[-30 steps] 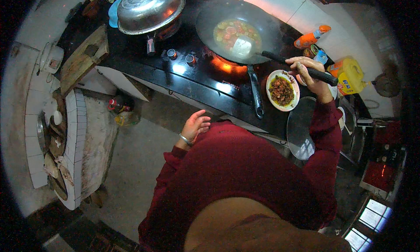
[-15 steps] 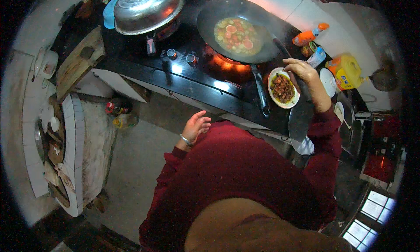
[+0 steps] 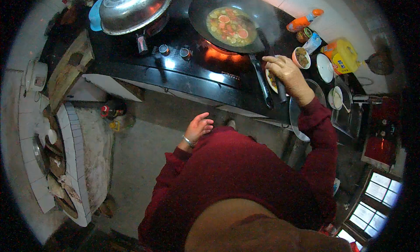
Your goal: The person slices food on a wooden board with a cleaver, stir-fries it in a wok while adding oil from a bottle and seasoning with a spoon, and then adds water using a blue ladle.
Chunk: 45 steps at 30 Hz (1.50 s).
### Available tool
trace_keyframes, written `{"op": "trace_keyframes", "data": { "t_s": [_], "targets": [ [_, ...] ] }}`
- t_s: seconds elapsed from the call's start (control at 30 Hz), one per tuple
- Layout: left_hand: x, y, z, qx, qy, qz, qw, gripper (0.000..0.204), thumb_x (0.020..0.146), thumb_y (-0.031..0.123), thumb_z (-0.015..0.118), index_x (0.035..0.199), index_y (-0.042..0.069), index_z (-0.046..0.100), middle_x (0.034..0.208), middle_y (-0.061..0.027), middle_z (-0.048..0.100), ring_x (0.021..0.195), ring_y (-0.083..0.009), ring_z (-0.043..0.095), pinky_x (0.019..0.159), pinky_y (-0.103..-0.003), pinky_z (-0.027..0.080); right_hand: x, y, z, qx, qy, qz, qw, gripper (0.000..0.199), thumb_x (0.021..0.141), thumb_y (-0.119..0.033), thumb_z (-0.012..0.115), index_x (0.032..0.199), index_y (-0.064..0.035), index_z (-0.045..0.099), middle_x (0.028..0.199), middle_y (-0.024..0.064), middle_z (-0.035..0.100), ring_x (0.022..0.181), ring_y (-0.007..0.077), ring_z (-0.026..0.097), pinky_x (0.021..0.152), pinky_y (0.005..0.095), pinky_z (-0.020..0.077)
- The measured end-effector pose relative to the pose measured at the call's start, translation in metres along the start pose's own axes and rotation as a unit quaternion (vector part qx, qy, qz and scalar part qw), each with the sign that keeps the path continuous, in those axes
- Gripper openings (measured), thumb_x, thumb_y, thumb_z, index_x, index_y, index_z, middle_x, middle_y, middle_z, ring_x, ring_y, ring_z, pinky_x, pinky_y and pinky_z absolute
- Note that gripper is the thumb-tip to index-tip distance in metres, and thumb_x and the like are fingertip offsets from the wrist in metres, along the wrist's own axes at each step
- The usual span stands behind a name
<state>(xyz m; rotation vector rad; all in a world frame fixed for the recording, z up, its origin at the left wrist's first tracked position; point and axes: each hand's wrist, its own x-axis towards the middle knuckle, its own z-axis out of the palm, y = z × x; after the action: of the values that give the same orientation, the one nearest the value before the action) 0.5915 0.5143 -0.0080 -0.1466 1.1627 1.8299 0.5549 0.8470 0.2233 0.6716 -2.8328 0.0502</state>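
A wok (image 3: 231, 25) full of soupy stuff with tomato slices is sat on the lit burner, flame glowing orange under its near edge. The right hand (image 3: 286, 72) is held just right of the wok's long handle (image 3: 262, 79), fingers curled together around what looks like a dark utensil grip, though that bit is too murky to be called for sure. A small plate of food (image 3: 272, 79) is mostly hidden under that hand. The left hand (image 3: 199, 127) is hung loose in front of the stove, well below the wok, fingers relaxed and apart, nothing held.

Right of the wok, a bowl (image 3: 301, 57), an orange bottle (image 3: 305, 21) and a yellow jug (image 3: 343, 55) are lined up on the desk. Left of the wok, a steel lid (image 3: 133, 8) is resting on a second pot.

For this step, the grip is probably best kept firm and the wrist kept off the flame side, with the plate kept level and close to the wok's rim so nothing gets dripped on the stove knobs (image 3: 174, 51).
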Motion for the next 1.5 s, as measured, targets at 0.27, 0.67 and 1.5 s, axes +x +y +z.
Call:
{"op": "trace_keyframes", "data": {
  "t_s": [0.27,0.67,1.5],
  "targets": [
    [-0.008,-0.027,0.013,-0.004,-0.019,0.051,0.999,0.04,0.09,0.014,0.047,0.128,0.007,0.035,0.104,-0.0103,0.056,0.083,-0.0147,0.058,0.071,-0.026,0.049,-0.017,-0.01,0.012,0.099,-0.017,-0.012,0.995,0.029,0.067,0.003,0.056,0.095,-0.0045,0.055,0.116,0.0088,0.053,0.101,0.0286,0.052,0.085,0.0363,0.0426],
    [-0.041,-0.094,0.102,0.073,-0.015,0.03,0.997,0.039,0.091,0.016,0.044,0.128,0.006,0.035,0.105,-0.0091,0.055,0.085,-0.0155,0.057,0.075,-0.029,0.048,-0.191,-0.043,0.029,0.432,0.05,0.233,0.87,0.048,0.077,0.005,0.053,0.121,-0.009,0.047,0.112,0.0111,0.053,0.095,0.0185,0.058,0.074,0.0275,0.0476],
    [0.009,-0.162,0.291,0.12,-0.34,-0.112,0.926,0.038,0.087,0.017,0.049,0.123,0.008,0.042,0.109,-0.0082,0.053,0.1,-0.0204,0.053,0.084,-0.034,0.046,-0.322,-0.141,0.062,0.456,0.136,0.157,0.865,0.022,0.081,-0.026,0.056,0.086,-0.0061,0.062,0.086,0.0122,0.062,0.083,0.0304,0.058,0.073,0.0389,0.0459]
  ]
}}
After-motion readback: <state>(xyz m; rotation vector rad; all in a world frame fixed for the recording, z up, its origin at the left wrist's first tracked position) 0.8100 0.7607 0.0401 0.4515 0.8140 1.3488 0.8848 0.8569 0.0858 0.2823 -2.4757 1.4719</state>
